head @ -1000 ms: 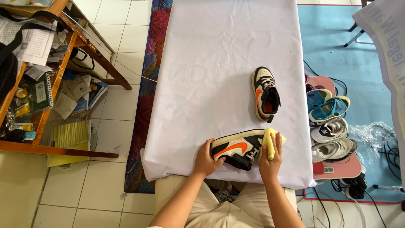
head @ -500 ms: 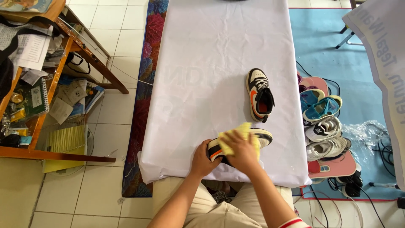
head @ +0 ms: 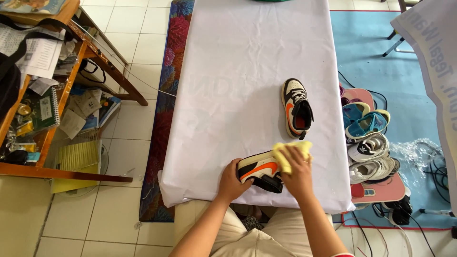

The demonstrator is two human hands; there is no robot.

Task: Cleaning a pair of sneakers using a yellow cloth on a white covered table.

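We seem to be in a lived-in home room turned into a small shoe-cleaning corner. A table draped in white sheeting stands on a pale tiled floor, with a patterned rug along its left edge. Off its right edge we see a rack of sneakers on a blue mat; to the left, a cluttered wooden shelf holds papers and notebooks.

A long tabletop draped in a plain white cloth carries two things. One sneaker, white, black and orange, stands upright toward the right side, sole down. A second sneaker of the same colours lies on its side near the close edge, well apart from the first. The cloth hangs over the tabletop's near edge.
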